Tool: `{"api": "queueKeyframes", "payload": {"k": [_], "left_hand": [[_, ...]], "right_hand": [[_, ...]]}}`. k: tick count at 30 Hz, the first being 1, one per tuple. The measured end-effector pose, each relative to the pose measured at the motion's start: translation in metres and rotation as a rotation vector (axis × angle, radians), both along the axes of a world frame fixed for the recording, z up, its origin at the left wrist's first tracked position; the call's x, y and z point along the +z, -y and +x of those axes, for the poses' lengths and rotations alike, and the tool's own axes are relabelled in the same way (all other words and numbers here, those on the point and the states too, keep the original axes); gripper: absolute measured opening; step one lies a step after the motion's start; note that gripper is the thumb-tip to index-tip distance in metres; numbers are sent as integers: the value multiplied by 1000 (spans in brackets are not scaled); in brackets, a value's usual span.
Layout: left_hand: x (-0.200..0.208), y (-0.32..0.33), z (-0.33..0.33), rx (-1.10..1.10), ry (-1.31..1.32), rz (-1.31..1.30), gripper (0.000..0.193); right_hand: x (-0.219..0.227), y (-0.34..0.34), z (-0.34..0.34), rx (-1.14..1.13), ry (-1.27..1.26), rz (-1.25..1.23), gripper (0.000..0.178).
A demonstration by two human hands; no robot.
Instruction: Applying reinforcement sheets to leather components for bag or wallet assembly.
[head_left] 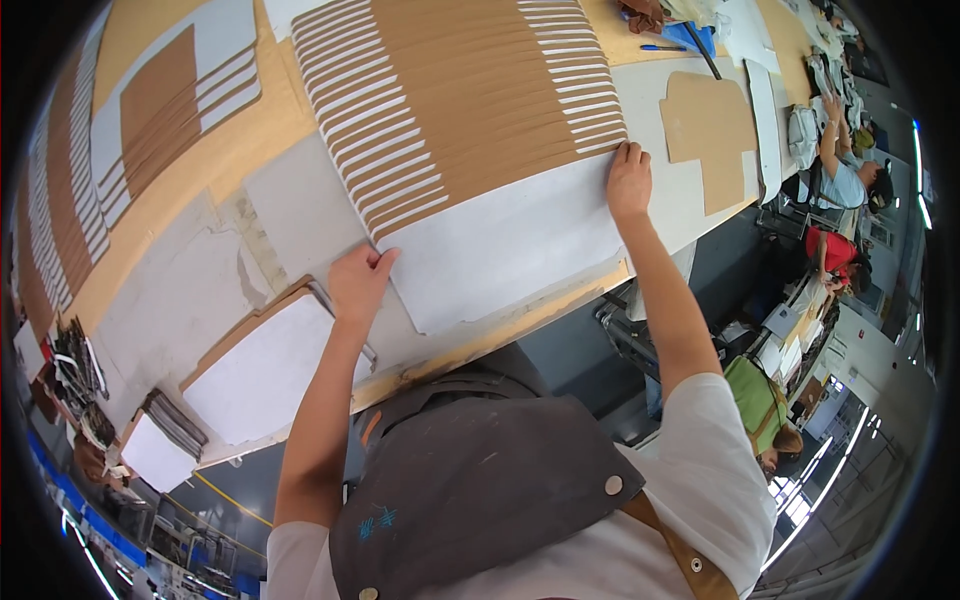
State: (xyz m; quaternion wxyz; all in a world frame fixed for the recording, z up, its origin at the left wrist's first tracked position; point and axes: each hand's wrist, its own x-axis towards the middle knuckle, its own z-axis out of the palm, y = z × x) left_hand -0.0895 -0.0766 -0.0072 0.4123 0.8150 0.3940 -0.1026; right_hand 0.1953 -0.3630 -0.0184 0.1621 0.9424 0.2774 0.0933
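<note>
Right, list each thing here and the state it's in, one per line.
Left hand: flat on the near left corner of the top sheet.
Right hand: pressing the sheet's right edge.
Top sheet: lying flat, white face up.
Fanned sheets: overlapped in a staggered row, brown and white showing.
Small white stack: squared up, near the table edge.
Brown cut-out: lying flat, apart.

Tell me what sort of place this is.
Probably a factory workshop, perhaps for cutting leather or card. Both hands press a fanned stack of brown-and-white sheets on a long table; other workers sit at benches.
</note>
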Motion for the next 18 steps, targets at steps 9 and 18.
{"api": "queueKeyframes", "payload": {"k": [9,18], "left_hand": [[21,-53,-84,-95,442,566,30],[13,-65,-130,-233,299,605,36]], "right_hand": [[34,-88,-91,282,-281,402,53],[-2,-146,-168,300,-363,289,54]]}}
